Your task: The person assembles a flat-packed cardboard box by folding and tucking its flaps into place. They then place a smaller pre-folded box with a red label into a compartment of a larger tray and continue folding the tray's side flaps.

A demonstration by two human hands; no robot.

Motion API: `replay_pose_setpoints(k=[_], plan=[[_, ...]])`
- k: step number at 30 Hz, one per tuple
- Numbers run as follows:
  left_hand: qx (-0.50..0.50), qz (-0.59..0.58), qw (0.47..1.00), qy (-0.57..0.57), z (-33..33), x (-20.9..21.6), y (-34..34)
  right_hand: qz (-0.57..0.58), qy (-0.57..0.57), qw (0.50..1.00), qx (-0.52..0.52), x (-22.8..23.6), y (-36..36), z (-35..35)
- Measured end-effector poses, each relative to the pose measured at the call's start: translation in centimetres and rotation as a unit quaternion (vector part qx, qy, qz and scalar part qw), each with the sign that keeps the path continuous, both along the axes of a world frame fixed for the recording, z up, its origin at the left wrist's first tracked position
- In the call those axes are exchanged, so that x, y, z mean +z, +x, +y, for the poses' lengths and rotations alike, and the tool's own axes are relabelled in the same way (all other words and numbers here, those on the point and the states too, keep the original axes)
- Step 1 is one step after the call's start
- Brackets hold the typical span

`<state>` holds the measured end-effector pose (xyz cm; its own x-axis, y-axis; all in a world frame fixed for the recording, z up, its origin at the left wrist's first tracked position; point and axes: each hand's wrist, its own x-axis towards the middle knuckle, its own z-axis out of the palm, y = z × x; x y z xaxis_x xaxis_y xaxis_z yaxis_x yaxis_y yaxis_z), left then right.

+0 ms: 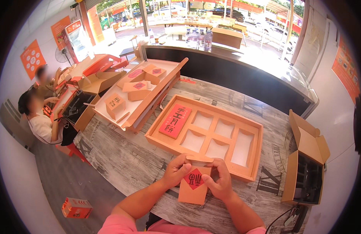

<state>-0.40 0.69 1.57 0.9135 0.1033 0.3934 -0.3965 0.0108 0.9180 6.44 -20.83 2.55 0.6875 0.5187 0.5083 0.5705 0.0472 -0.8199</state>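
Observation:
Between both hands is a small brown cardboard gift box [191, 194] with a red diamond label on its front. My left hand [175, 171] is closed on its upper left edge, the thumb near the top. On the upper right side, my right hand [218, 180] grips it with the thumb pressed against the front beside the label. A flap stands up at the box's far end, above a gap between the hands. Just beyond lies a shallow cardboard tray [259, 150] with several white-bottomed compartments. A flat red piece with black characters [175, 121] fills the tray's left part.
Stacked large box lids [106, 111] at the left hold several small boxes [115, 106]. An opened carton [291, 175] with black contents stands at the table's right edge. Water bottles [207, 41] stand beyond the dark partition [227, 72]. Two people [41, 124] sit at the left.

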Motion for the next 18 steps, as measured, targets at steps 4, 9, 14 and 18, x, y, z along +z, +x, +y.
replay_pose_setpoints(k=[4, 9, 14, 18], plan=[[0.010, 0.036, 0.996, -0.080, -0.7, -0.9, -0.4, 0.100, 0.044, 0.994, -0.005, 0.1, -1.1, 0.2], [-0.014, 0.022, 0.989, -0.143, -1.1, -1.1, -0.2, 0.090, 0.056, 0.994, -0.015, 0.6, -1.2, 0.4], [-0.048, 0.058, 0.985, -0.156, -0.7, -0.6, -0.3, -0.040, -0.021, 0.998, -0.047, 1.6, -0.7, 0.3], [-0.051, 0.060, 0.988, -0.136, -0.6, -0.9, -0.3, 0.050, 0.034, 0.998, -0.020, 0.7, -0.9, 0.5]])
